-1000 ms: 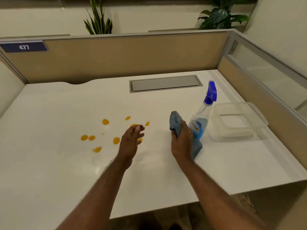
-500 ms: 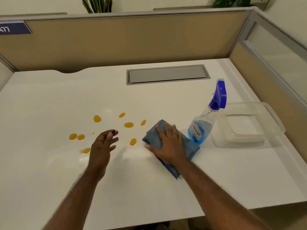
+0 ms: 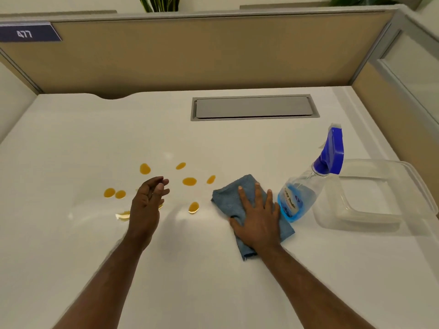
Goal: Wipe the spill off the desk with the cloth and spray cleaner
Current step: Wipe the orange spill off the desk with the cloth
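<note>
Several orange spill drops (image 3: 189, 181) dot the white desk (image 3: 71, 150) left of centre. A folded blue cloth (image 3: 228, 198) lies flat just right of the drops. My right hand (image 3: 257, 218) presses flat on the cloth, fingers spread. My left hand (image 3: 148, 204) hovers over the drops with loosely curled fingers and holds nothing; it hides a drop or two. A clear spray bottle (image 3: 306, 186) with blue liquid and a blue trigger stands upright right of the cloth, touching or nearly touching it.
A clear plastic container (image 3: 380, 198) sits at the right edge beside the bottle. A grey cable hatch (image 3: 254, 107) is set in the desk at the back. Tan partition panels (image 3: 190, 55) wall the back and right sides.
One second ago my right hand held the cloth bunched up off the desk; it has since laid it flat and pressed down on it. My left hand stays over the drops.
</note>
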Available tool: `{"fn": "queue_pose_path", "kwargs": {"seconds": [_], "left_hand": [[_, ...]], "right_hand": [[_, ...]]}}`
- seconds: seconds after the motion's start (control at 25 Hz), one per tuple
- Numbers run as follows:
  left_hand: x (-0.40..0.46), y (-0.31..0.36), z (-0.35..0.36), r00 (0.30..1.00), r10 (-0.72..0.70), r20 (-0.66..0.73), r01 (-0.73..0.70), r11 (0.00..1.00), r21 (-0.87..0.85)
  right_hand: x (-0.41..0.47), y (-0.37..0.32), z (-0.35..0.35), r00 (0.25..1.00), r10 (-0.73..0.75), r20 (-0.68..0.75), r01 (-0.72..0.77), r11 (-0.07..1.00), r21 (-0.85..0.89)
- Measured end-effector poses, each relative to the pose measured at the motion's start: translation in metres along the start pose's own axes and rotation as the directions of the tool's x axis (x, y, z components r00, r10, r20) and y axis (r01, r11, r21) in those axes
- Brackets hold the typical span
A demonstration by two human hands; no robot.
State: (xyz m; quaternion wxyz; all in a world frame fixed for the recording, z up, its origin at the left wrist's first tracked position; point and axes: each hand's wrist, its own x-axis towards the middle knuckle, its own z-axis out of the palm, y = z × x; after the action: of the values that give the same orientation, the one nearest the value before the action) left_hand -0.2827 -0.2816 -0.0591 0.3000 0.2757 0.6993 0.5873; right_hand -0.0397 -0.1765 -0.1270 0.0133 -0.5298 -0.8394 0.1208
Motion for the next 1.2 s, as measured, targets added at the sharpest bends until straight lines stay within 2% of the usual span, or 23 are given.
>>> {"fn": "queue_pose_path", "kwargs": {"seconds": [0.12, 0.28, 0.44, 0.52, 0.6, 0.72, 0.84, 0.92, 1.2], "left_hand": [[0.004, 0.002, -0.013, 0.997, 0.031, -0.071, -0.032, 0.999, -0.009], [0.003, 0.002, -0.036, 0.982, 0.039, -0.185, -0.045, 0.999, -0.031], [0.000, -0.006, -0.069, 0.969, 0.062, -0.240, -0.068, 0.997, -0.018], [0.001, -0.015, -0.089, 0.962, 0.069, -0.263, -0.056, 0.997, 0.055], [0.004, -0.029, -0.113, 0.957, 0.092, -0.274, -0.025, 0.970, 0.241], [0.008, -0.054, -0.151, 0.975, 0.144, -0.171, -0.025, 0.829, 0.558], [0.021, -0.076, -0.183, 0.990, 0.126, -0.057, -0.042, 0.668, 0.743], [0.032, -0.088, -0.200, 0.996, 0.091, 0.014, -0.067, 0.613, 0.787], [0.066, -0.107, -0.235, 0.976, 0.030, 0.216, -0.198, 0.533, 0.823]], "right_hand": [[0.007, -0.011, 0.000, 0.989, 0.141, -0.046, -0.142, 0.990, -0.017], [0.016, -0.029, 0.004, 0.975, 0.216, -0.042, -0.218, 0.976, -0.025], [0.032, -0.055, 0.007, 0.943, 0.330, -0.034, -0.327, 0.942, 0.070], [0.042, -0.069, 0.008, 0.932, 0.363, -0.027, -0.359, 0.929, 0.096], [0.051, -0.083, 0.010, 0.934, 0.356, -0.027, -0.353, 0.932, 0.082], [0.062, -0.111, 0.015, 0.949, 0.313, -0.028, -0.311, 0.949, 0.055], [0.069, -0.141, 0.020, 0.954, 0.300, -0.033, -0.298, 0.953, 0.051], [0.073, -0.157, 0.024, 0.954, 0.299, -0.036, -0.298, 0.954, 0.030], [0.098, -0.225, 0.038, 0.970, 0.239, -0.038, -0.238, 0.971, 0.010]]}}
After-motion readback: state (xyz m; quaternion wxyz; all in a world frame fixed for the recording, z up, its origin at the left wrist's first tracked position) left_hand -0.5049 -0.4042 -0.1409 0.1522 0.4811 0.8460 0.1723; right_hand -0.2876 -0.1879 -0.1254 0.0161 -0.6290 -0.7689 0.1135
